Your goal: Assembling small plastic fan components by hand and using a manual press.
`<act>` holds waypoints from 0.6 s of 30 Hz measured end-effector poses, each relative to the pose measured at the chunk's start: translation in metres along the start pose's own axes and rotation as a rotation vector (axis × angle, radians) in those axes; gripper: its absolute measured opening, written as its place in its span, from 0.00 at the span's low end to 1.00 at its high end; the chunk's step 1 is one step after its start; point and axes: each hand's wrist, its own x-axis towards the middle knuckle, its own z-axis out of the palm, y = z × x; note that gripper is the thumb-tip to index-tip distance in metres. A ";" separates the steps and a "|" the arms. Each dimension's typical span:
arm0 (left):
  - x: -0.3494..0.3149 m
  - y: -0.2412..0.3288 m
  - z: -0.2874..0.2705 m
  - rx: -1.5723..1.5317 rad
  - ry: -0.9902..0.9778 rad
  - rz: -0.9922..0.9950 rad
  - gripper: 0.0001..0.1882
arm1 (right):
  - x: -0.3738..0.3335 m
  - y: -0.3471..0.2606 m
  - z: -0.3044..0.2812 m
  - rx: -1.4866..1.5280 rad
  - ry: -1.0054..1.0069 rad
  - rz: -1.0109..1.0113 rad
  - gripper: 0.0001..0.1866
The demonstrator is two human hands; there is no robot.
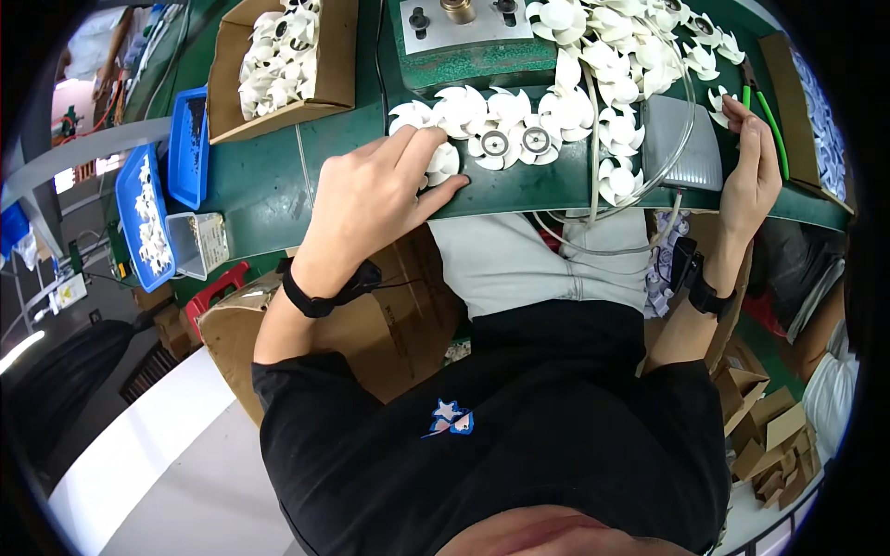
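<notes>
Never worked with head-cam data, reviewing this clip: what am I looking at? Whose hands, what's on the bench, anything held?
There is no robot here: this is a person working with bare hands. The single picture comes from a wide fisheye camera on their head, looking down, so straight edges bend near the rim.

On the green table lie many white fan wheels, more fill a cardboard box, and a green block with a metal plate stands at the far side. A grey box and green-handled cutters are toward the right.

The left hand has its fingers at one wheel; I can't tell whether it is gripped. The right hand is up against a small white part; whether it is held is unclear.
</notes>
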 end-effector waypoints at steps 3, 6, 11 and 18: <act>-0.002 -0.006 -0.001 0.029 -0.026 0.013 0.19 | -0.002 0.001 0.000 -0.043 -0.013 -0.005 0.17; 0.000 -0.009 -0.007 -0.036 0.010 -0.012 0.14 | -0.002 0.003 0.000 -0.036 -0.017 -0.003 0.17; 0.004 -0.017 -0.010 -0.466 0.104 -0.294 0.09 | -0.001 -0.002 -0.002 -0.106 -0.011 -0.002 0.18; 0.001 -0.018 -0.033 -1.137 0.088 -0.657 0.08 | -0.002 -0.001 -0.003 -0.125 -0.022 -0.006 0.18</act>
